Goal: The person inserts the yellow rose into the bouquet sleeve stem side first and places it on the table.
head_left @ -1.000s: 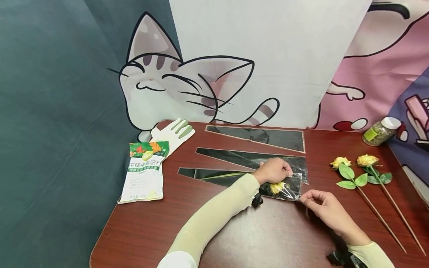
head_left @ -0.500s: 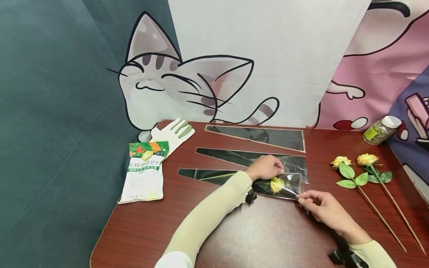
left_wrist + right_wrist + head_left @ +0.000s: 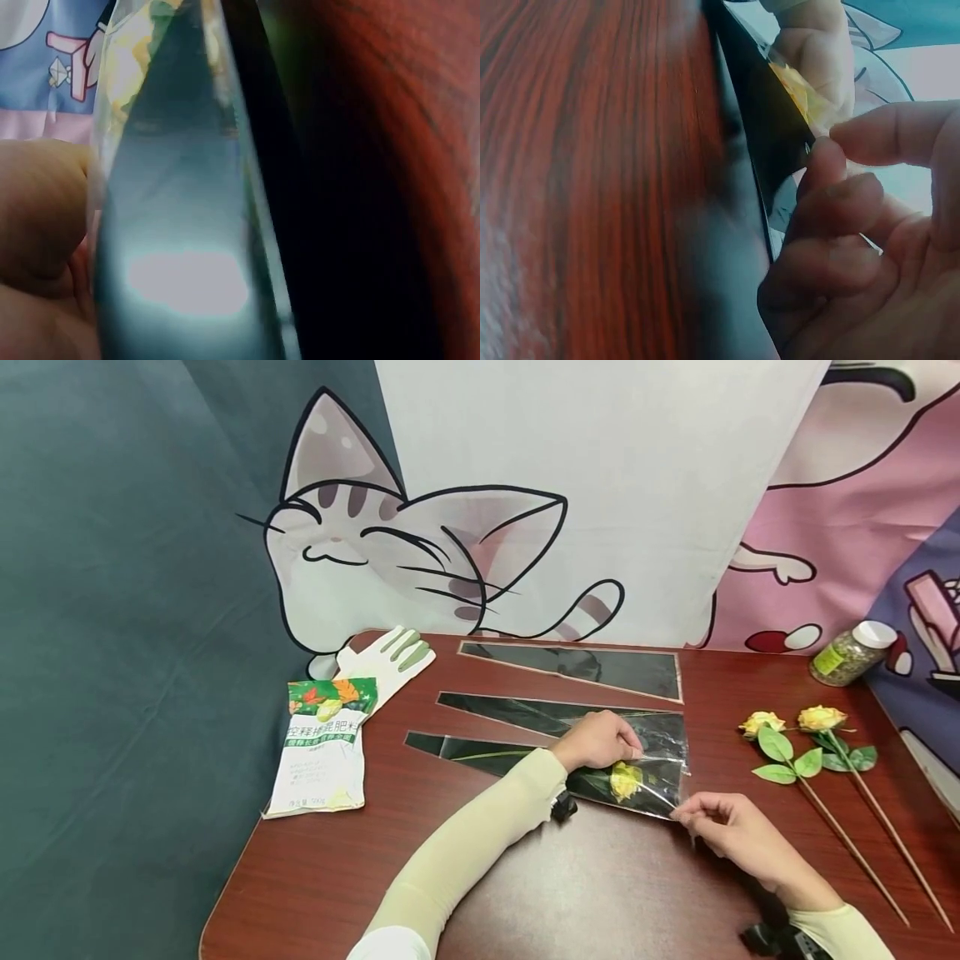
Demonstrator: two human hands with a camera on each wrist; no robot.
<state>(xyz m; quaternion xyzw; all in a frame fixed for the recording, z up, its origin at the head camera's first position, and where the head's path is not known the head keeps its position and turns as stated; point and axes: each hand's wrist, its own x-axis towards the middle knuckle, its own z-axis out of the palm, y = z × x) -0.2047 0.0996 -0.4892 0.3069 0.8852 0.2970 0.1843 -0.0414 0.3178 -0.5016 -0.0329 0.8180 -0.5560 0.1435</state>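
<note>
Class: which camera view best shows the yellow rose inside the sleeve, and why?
The head view: the yellow rose shows clearly from above through the sleeve. The left wrist view has only blurred yellow, possibly it; the right wrist view shows some petals beyond the sleeve's edge.

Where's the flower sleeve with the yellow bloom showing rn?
In the head view, the flower sleeve is the frontmost of three on the table, its wide end right of centre between the left hand and right hand.
</note>
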